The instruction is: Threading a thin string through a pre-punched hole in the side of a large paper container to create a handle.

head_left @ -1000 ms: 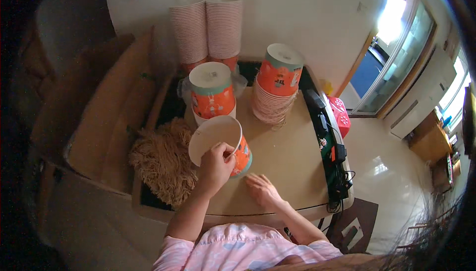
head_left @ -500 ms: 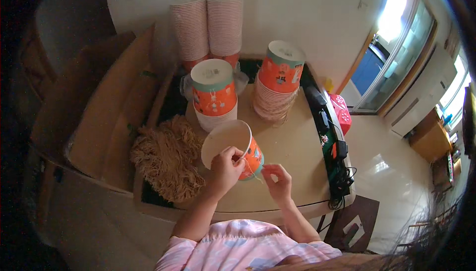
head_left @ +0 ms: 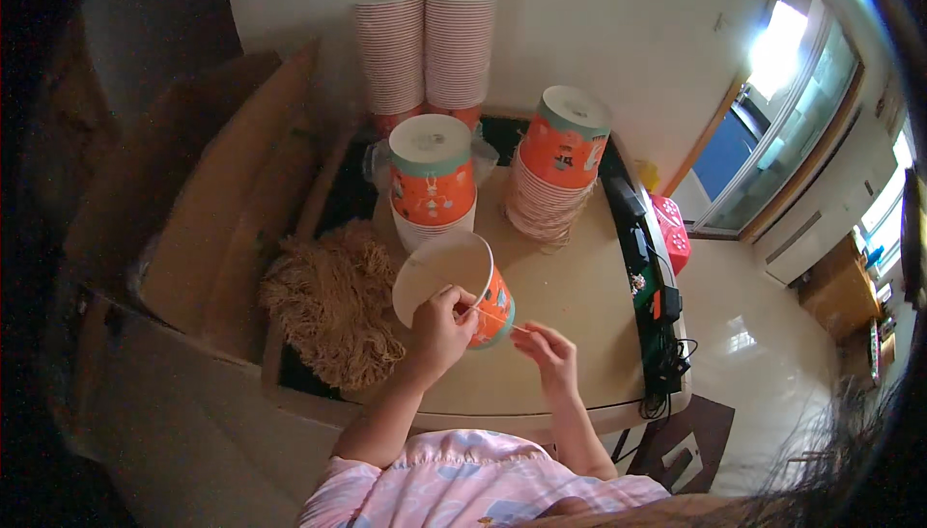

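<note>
An orange paper bucket [head_left: 494, 301] with a teal band and a white rim lies tilted on the table, its wide mouth facing left. My left hand [head_left: 442, 330] is closed on the bucket's rim, pinching a thin pale string [head_left: 495, 318] against it. The other end of that string is between the fingertips of my right hand [head_left: 548, 347], closed just right of the bucket. Between my hands the string runs taut across the printed side. To the left lies a heap of tan strings [head_left: 333, 306].
Upside-down bucket stacks stand behind: one plain stack [head_left: 432, 176] and one with strings around its rims [head_left: 560, 156]. Tall wrapped stacks [head_left: 425, 50] are against the wall. An open cardboard box [head_left: 227, 190] is at the left; black cables [head_left: 664, 364] lie along the right edge.
My right hand has closed on the loose end of the string, which hung slack before and is now drawn straight. My left hand keeps its grip at the rim. The view has shifted slightly.
</note>
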Demonstrator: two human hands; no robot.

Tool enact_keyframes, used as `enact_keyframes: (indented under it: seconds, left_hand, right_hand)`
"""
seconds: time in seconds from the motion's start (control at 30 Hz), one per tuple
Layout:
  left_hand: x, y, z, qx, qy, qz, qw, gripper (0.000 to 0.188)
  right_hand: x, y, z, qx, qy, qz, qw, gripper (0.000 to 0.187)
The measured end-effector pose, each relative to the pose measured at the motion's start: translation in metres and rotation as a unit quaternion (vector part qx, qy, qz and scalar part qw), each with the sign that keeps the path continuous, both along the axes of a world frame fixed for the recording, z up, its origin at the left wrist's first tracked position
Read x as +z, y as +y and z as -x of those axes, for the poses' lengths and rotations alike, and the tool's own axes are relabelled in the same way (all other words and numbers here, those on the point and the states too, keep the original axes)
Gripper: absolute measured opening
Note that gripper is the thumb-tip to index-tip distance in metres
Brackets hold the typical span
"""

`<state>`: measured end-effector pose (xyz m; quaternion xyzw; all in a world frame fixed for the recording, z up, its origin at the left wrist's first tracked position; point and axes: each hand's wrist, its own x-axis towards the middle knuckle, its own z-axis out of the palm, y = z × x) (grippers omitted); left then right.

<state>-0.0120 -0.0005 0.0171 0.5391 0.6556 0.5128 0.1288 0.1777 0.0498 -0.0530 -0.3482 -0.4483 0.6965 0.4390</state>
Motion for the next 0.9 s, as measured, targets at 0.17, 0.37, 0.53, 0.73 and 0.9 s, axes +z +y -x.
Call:
enact_keyframes:
  seconds: [0.17, 0.37, 0.53, 0.73, 0.9]
  left_hand:
    - [-0.002, 0.001, -0.008, -0.023, -0.057, 0.021, 0.998, 0.008]
    - [-0.003, 0.001, -0.009, -0.015, -0.042, 0.014, 0.999, 0.008]
    - [-0.001, -0.001, -0.013, -0.039, -0.069, 0.037, 0.996, 0.015]
    - [-0.001, -0.001, -0.015, -0.061, -0.066, 0.063, 0.994, 0.023]
    - [0.000, -0.003, -0.016, -0.076, -0.074, 0.078, 0.991, 0.023]
  right_hand:
    - [0.009, 0.034, -0.020, -0.170, 0.251, 0.084, 0.949, 0.023]
    - [0.059, 0.019, -0.020, -0.008, 0.263, 0.063, 0.963, 0.023]
    - [0.058, 0.003, 0.012, 0.182, 0.115, -0.027, 0.976, 0.020]
    - [0.038, 0.011, 0.028, 0.137, 0.088, -0.032, 0.986, 0.020]
    - [0.043, 0.009, 0.028, 0.118, 0.082, -0.023, 0.989, 0.020]
